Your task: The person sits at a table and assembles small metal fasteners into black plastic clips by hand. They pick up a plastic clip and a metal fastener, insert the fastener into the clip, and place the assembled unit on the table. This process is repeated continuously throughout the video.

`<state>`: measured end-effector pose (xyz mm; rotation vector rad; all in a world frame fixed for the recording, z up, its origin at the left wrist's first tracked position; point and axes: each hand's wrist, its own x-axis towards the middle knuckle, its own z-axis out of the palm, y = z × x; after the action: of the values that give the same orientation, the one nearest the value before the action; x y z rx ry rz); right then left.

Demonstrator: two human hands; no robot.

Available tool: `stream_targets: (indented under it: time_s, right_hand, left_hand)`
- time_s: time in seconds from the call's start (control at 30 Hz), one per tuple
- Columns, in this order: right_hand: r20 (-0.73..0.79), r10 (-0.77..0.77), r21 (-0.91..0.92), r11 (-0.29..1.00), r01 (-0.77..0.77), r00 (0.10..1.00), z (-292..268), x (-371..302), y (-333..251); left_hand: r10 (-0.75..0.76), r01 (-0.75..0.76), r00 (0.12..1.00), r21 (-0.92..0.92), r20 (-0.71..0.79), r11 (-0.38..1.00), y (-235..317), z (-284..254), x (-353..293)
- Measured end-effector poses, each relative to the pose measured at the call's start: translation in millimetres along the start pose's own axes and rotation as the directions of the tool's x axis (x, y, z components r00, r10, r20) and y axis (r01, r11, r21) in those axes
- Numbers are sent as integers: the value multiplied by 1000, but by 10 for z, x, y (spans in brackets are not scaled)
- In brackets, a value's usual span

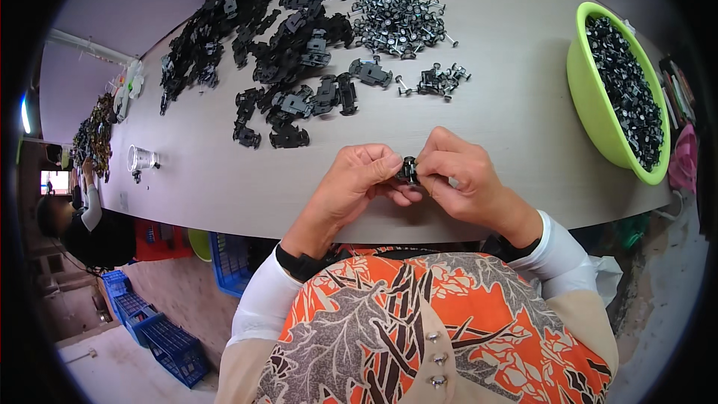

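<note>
Between my two hands, just above the near part of the table, is a small black toy car chassis (pixel 408 170), partly covered by fingers. My left hand (pixel 348 183) pinches its left side with thumb and fingers. From the other side, my right hand (pixel 467 183) is closed with its fingertips on the chassis; whether they also hold a wheel axle is hidden. Ahead of my hands lies a small group of wheel axles (pixel 441 81), with a larger pile of wheel axles (pixel 396 22) behind it. Black and grey chassis (pixel 292 52) are heaped to the left.
A green basin (pixel 582 97) full of small black wheel parts stands at the right. On the left of the table (pixel 194 179) is a clear plastic cup (pixel 142 158). Another person (pixel 93 224) works at the far left. Blue crates (pixel 176 348) stand on the floor.
</note>
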<state>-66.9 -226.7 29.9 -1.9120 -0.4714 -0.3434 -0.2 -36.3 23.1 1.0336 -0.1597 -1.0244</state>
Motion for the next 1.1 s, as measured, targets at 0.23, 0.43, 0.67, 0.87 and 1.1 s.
stream_targets:
  time_s: [0.23, 0.43, 0.67, 0.87, 1.1]
  right_hand:
    - [43, -22, -72, 997, 25, 999, 40, -6, -15]
    - [-1, -57, -92, 994, 56, 998, 66, -57, 5]
    - [-37, -57, -109, 993, 52, 998, 149, -106, -46]
    - [66, -21, -175, 984, 33, 998, 192, -122, -88]
    - [-39, -25, -156, 988, 19, 999, 349, -76, -171]
  left_hand:
    - [-24, 24, 999, 18, -31, 1000, -23, -13, -70]
    - [-17, 16, 1000, -34, -18, 999, -54, -63, -72]
    - [10, -9, 1000, 22, -27, 1000, -96, -38, -97]
    - [-3, 4, 1000, 45, -20, 999, -167, -63, -141]
    - [80, -78, 995, 40, -51, 996, -143, -33, -201]
